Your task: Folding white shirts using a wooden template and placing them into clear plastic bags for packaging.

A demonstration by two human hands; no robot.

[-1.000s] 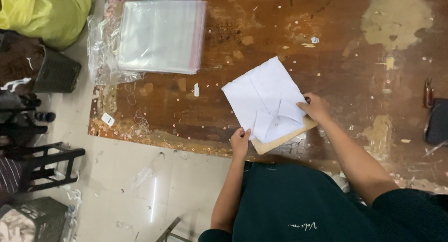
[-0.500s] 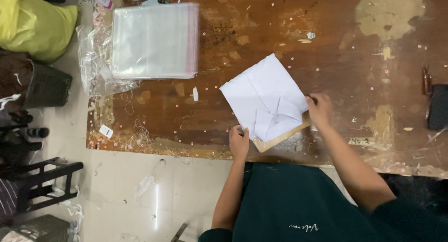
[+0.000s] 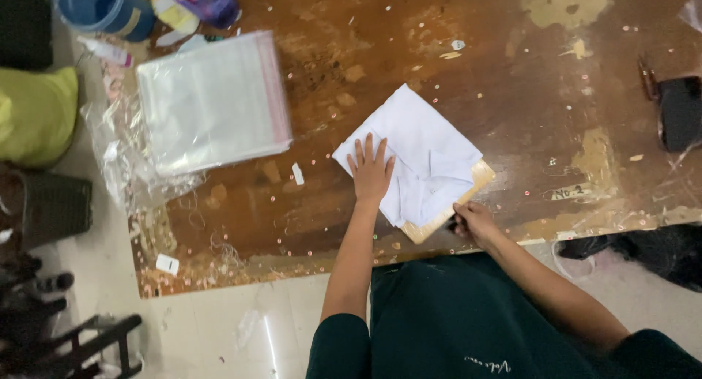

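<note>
A folded white garment point(image 3: 424, 152) lies on a thin wooden board point(image 3: 479, 180) on the worn brown table point(image 3: 351, 79). My left hand point(image 3: 371, 173) presses flat on the garment's near left part, fingers spread. My right hand point(image 3: 474, 222) grips the board's near edge at the garment's lower right corner. The board is mostly hidden under the cloth.
A stack of clear plastic bags point(image 3: 212, 101) lies at the table's left. A blue bucket point(image 3: 102, 9) and bottles stand at the far left corner. A dark object point(image 3: 680, 112) sits at the right edge. A yellow bag point(image 3: 36, 112) and black stool point(image 3: 80, 342) are on the floor.
My left hand moved from the garment's near edge up onto the cloth and now lies flat. My right hand slid from the garment's right side down to the board's near edge.
</note>
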